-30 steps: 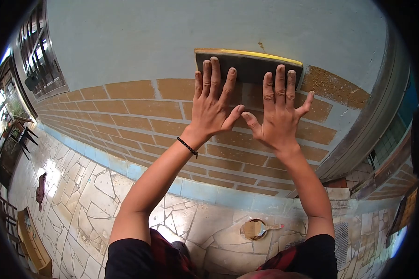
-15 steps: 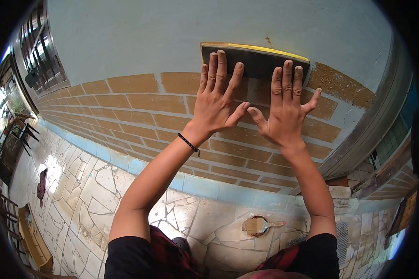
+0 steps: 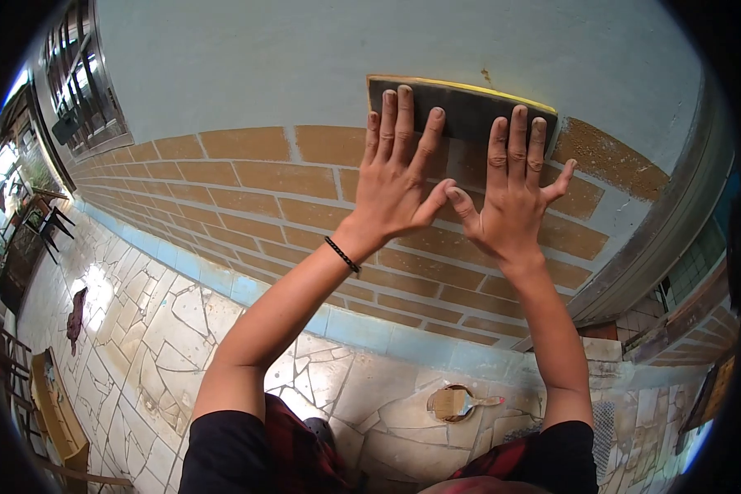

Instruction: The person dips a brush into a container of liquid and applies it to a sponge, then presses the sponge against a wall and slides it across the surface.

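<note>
A dark rectangular pad (image 3: pixel 466 115) with a yellow upper edge lies flat against the wall (image 3: pixel 263 66), over the top row of painted tan bricks (image 3: pixel 329 145). My left hand (image 3: pixel 395 193) presses on its left part with the fingers stretched upward and the thumb out. On its right part rests my right hand (image 3: pixel 512 210), palm flat and little finger spread away. Both thumbs point inward and almost meet below the pad. Neither hand wraps round anything. What lies under the pad is hidden. A rough, textured tan brick (image 3: pixel 609 156) shows just right of it.
On the stone-paved floor (image 3: pixel 181 354) stands a small round container (image 3: pixel 446 405) of tan paint, with a paintbrush (image 3: pixel 479 402) lying across it. A door frame (image 3: pixel 658 239) borders the wall at right. A wooden bench (image 3: pixel 58 403) and a barred window (image 3: pixel 82 78) are at left.
The hands and pad keep the same place on the wall. The whole view has shifted slightly, so the wall and hands appear a little further right.
</note>
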Tool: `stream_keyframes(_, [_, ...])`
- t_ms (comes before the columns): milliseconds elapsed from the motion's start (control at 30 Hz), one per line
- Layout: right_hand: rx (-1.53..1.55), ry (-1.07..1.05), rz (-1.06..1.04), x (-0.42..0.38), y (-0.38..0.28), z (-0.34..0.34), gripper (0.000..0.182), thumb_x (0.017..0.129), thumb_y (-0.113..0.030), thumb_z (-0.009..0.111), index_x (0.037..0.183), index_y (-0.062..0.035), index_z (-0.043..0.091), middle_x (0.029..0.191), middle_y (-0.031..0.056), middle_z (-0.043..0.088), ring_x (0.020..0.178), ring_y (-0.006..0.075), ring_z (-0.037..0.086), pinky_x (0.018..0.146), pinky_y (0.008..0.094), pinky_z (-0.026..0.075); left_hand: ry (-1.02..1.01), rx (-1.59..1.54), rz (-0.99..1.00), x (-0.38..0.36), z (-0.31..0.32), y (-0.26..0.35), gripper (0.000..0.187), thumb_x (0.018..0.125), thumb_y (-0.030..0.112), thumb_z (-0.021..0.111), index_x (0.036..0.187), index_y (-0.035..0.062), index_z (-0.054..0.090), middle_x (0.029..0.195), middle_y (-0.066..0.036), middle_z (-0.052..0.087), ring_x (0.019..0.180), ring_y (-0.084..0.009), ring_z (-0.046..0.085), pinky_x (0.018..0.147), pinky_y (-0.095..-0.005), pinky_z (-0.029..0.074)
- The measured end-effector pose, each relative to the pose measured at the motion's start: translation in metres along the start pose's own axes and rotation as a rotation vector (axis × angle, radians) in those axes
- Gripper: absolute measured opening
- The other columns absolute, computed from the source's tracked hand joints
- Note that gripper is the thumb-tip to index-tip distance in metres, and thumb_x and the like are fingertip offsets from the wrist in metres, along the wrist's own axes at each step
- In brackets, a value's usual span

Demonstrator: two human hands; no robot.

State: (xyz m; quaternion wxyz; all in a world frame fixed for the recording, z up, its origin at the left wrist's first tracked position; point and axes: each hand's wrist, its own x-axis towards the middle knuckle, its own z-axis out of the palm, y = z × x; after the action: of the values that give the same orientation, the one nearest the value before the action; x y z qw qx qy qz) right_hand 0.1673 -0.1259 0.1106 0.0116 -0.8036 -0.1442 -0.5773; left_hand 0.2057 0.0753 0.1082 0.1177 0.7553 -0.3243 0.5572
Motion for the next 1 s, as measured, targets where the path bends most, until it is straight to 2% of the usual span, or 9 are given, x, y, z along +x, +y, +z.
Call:
stream_keyframes(100, [-0.085, -0.069, 0.007, 0.001, 0.005, -0.001, 0.097, 0.094, -0.086, 0.033, 0.168, -0.0238, 0.030, 0.177, 0.0035, 0.020, 0.164, 0.0242, 0.012, 0.118, 0.0749, -0.009, 0.002, -0.019, -0.032, 0.001, 0.001, 0.007, 0.087, 0.101, 0.056, 0.048, 0.170, 0.0095, 0.021, 0.173, -0.032, 0.009, 0.161, -0.0490, 0.005, 0.129, -0.0597, 0.003])
stream_keyframes(200, [0.009, 0.027, -0.005, 0.005, 0.000, 0.001, 0.102, 0.090, -0.092, 0.031, 0.168, -0.0268, 0.030, 0.177, 0.0035, 0.020, 0.164, 0.0247, 0.012, 0.118, 0.0747, -0.009, -0.017, 0.005, -0.021, 0.005, -0.004, 0.004, 0.088, 0.098, 0.052, 0.051, 0.170, 0.0121, 0.022, 0.173, -0.029, 0.014, 0.162, -0.0456, 0.009, 0.130, -0.0579, 0.004])
stream_keyframes(300, [-0.037, 0.048, -0.062, 0.001, 0.005, 0.006, 0.108, 0.089, -0.094, 0.028, 0.169, -0.0211, 0.028, 0.177, 0.0072, 0.019, 0.164, 0.0281, 0.010, 0.117, 0.0739, -0.008, -0.041, 0.027, -0.003, 0.004, -0.003, 0.002, 0.087, 0.099, 0.051, 0.050, 0.170, 0.0103, 0.021, 0.174, -0.029, 0.010, 0.162, -0.0456, 0.005, 0.129, -0.0586, 0.003])
stream_keyframes(400, [-0.065, 0.025, -0.057, 0.003, 0.005, 0.002, 0.110, 0.087, -0.096, 0.026, 0.169, -0.0218, 0.028, 0.177, 0.0067, 0.020, 0.164, 0.0278, 0.010, 0.118, 0.0732, -0.009, -0.067, 0.045, 0.012, 0.006, -0.005, -0.003, 0.087, 0.099, 0.050, 0.051, 0.170, 0.0108, 0.020, 0.174, -0.029, 0.011, 0.163, -0.0451, 0.006, 0.130, -0.0577, 0.003])
stream_keyframes(500, [-0.032, 0.002, -0.004, 0.002, 0.003, 0.006, 0.107, 0.085, -0.098, 0.028, 0.168, -0.0300, 0.031, 0.177, 0.0029, 0.020, 0.164, 0.0249, 0.010, 0.118, 0.0735, -0.011, -0.036, 0.021, 0.022, 0.006, -0.004, -0.003, 0.087, 0.098, 0.048, 0.052, 0.170, 0.0108, 0.021, 0.174, -0.028, 0.011, 0.163, -0.0445, 0.006, 0.130, -0.0573, 0.003])
stream_keyframes(600, [-0.044, 0.006, -0.037, 0.000, 0.009, 0.007, 0.106, 0.085, -0.098, 0.028, 0.167, -0.0309, 0.031, 0.177, 0.0026, 0.020, 0.164, 0.0249, 0.010, 0.118, 0.0744, -0.010, 0.000, 0.012, 0.004, 0.004, 0.001, 0.002, 0.087, 0.097, 0.047, 0.054, 0.170, 0.0107, 0.021, 0.174, -0.027, 0.011, 0.163, -0.0443, 0.006, 0.130, -0.0574, 0.003])
stream_keyframes(700, [-0.013, 0.010, -0.015, 0.005, 0.004, 0.004, 0.105, 0.085, -0.097, 0.030, 0.167, -0.0319, 0.032, 0.177, 0.0024, 0.019, 0.164, 0.0251, 0.009, 0.117, 0.0768, -0.009, -0.046, 0.025, 0.023, 0.008, -0.004, -0.004, 0.088, 0.097, 0.048, 0.055, 0.169, 0.0098, 0.022, 0.174, -0.028, 0.011, 0.162, -0.0449, 0.006, 0.130, -0.0586, 0.003])
stream_keyframes(833, [-0.011, 0.000, -0.012, 0.004, 0.001, -0.001, 0.105, 0.084, -0.098, 0.033, 0.167, -0.0332, 0.031, 0.177, 0.0025, 0.019, 0.164, 0.0260, 0.010, 0.116, 0.0784, -0.008, 0.008, 0.008, -0.020, 0.013, -0.005, 0.008, 0.088, 0.095, 0.048, 0.055, 0.169, 0.0105, 0.025, 0.174, -0.025, 0.017, 0.163, -0.0418, 0.011, 0.130, -0.0583, 0.002])
stream_keyframes(1000, [0.014, 0.016, -0.021, 0.005, 0.002, 0.002, 0.105, 0.084, -0.097, 0.034, 0.168, -0.0341, 0.030, 0.178, 0.0022, 0.018, 0.164, 0.0256, 0.009, 0.115, 0.0792, -0.009, -0.043, 0.029, 0.003, 0.014, -0.005, 0.004, 0.090, 0.098, 0.051, 0.054, 0.169, 0.0060, 0.020, 0.174, -0.029, 0.010, 0.162, -0.0457, 0.004, 0.129, -0.0613, 0.000])
